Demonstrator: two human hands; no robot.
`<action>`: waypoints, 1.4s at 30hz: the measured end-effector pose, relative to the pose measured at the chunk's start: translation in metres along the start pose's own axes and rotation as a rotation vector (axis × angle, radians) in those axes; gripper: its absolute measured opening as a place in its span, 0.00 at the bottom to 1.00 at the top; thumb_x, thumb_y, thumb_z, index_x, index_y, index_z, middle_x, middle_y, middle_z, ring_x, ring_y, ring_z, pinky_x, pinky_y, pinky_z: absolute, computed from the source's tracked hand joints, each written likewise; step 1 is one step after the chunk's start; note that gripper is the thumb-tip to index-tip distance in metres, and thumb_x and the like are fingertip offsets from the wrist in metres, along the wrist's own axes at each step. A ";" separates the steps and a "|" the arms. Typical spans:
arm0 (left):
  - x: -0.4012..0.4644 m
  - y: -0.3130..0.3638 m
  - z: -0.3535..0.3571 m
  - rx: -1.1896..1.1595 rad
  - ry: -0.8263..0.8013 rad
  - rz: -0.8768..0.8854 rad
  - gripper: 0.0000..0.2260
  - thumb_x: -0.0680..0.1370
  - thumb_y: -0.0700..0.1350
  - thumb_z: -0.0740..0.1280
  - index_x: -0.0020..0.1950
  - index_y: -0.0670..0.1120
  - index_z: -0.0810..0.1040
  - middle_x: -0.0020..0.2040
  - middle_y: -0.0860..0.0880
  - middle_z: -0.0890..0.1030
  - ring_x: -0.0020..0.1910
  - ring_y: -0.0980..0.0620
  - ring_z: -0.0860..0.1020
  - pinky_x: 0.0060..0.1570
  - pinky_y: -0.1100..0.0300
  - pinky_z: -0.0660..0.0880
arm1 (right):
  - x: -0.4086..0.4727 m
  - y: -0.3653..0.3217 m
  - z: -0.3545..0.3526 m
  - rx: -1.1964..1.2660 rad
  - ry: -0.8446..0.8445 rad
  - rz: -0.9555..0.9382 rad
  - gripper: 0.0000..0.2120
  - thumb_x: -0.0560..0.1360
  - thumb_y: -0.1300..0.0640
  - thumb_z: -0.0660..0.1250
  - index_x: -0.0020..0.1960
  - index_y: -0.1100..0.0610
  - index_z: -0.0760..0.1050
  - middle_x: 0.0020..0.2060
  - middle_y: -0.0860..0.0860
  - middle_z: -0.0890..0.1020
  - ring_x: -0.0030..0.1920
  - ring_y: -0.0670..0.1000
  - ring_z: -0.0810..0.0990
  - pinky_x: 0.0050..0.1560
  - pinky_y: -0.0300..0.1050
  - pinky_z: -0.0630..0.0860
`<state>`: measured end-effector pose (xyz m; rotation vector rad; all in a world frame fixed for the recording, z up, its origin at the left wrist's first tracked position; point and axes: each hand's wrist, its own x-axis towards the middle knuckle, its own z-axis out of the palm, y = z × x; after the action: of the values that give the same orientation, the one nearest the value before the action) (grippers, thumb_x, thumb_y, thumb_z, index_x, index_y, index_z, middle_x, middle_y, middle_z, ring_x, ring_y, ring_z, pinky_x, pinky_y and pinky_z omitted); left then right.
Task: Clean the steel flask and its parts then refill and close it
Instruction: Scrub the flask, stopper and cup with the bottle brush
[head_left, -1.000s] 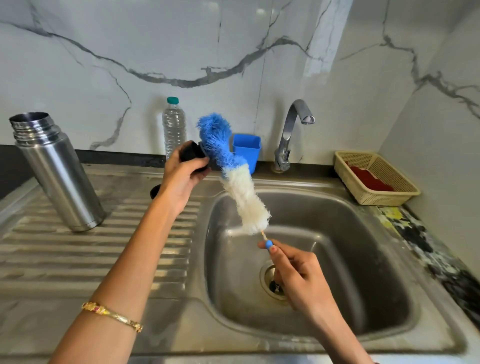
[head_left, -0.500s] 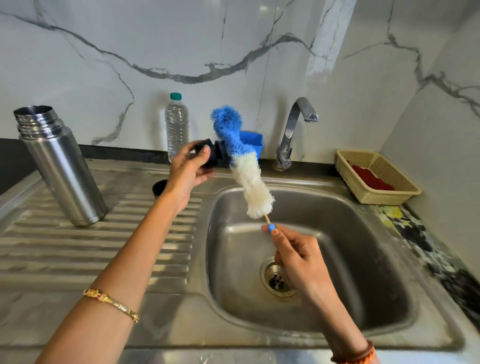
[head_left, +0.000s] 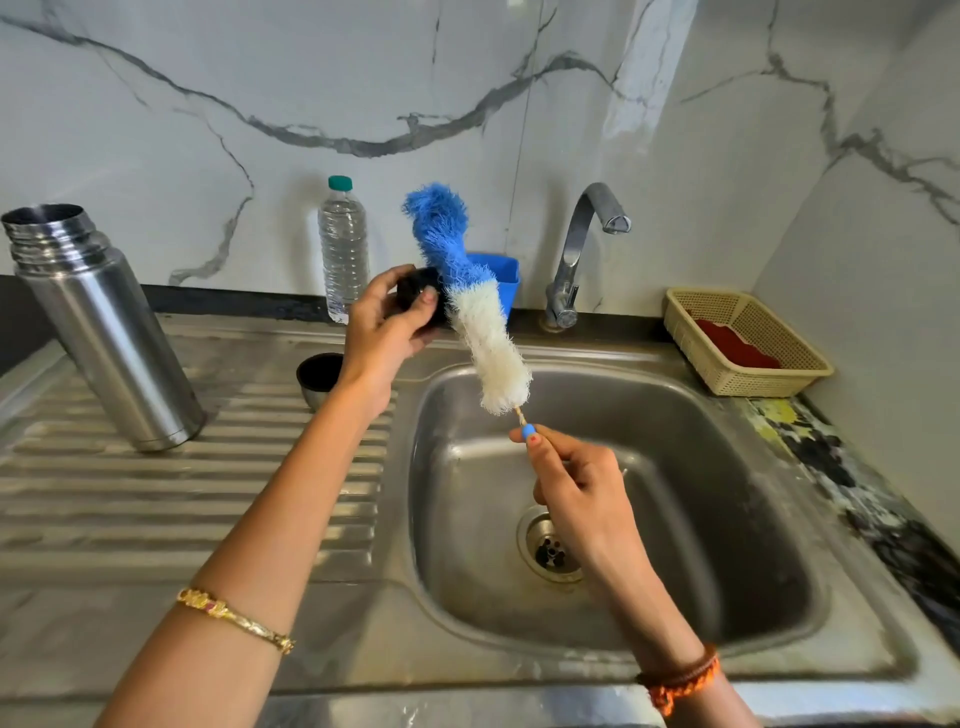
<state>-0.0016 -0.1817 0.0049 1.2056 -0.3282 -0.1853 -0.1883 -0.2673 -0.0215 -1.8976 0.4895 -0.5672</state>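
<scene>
The open steel flask (head_left: 104, 332) stands upright on the drainboard at the left, with no lid on it. My left hand (head_left: 384, 332) holds the flask's black stopper (head_left: 418, 293) above the sink's back left corner. A blue and white bottle brush (head_left: 467, 301) rests against the stopper, and my right hand (head_left: 576, 483) grips its thin handle over the basin. The flask's steel cup lid (head_left: 317, 376) sits mouth up on the drainboard behind my left wrist.
A clear water bottle (head_left: 343, 249) with a green cap stands at the wall. A blue container (head_left: 501, 280) sits beside the tap (head_left: 582, 249). A beige basket (head_left: 748, 348) with something red in it is at the right. The steel sink (head_left: 675, 467) holds only its drain.
Both hands have shifted slightly with the stopper and brush; the brush has slid along the stopper. The flask and cup lid stay in place.
</scene>
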 end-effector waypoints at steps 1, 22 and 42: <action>0.001 0.003 0.002 -0.022 0.026 0.005 0.14 0.76 0.36 0.65 0.62 0.44 0.72 0.51 0.50 0.78 0.47 0.53 0.79 0.46 0.59 0.80 | 0.000 -0.001 0.000 0.002 -0.008 0.001 0.12 0.78 0.54 0.60 0.42 0.55 0.79 0.28 0.55 0.61 0.29 0.51 0.58 0.29 0.39 0.57; 0.010 0.012 -0.018 -0.075 0.191 0.010 0.12 0.77 0.39 0.64 0.61 0.43 0.72 0.62 0.42 0.75 0.59 0.45 0.76 0.45 0.60 0.80 | -0.011 0.003 0.001 0.039 -0.050 0.067 0.11 0.78 0.57 0.60 0.42 0.50 0.80 0.18 0.45 0.63 0.19 0.42 0.61 0.24 0.31 0.59; 0.008 0.019 -0.018 -0.133 0.129 -0.047 0.06 0.79 0.39 0.62 0.52 0.48 0.75 0.48 0.54 0.74 0.49 0.52 0.74 0.42 0.59 0.80 | -0.023 0.002 -0.010 0.094 -0.124 0.136 0.11 0.79 0.57 0.59 0.46 0.55 0.81 0.16 0.46 0.62 0.17 0.43 0.60 0.21 0.29 0.57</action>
<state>0.0111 -0.1614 0.0178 1.0882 -0.1722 -0.1671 -0.2132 -0.2622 -0.0237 -1.7828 0.4982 -0.3751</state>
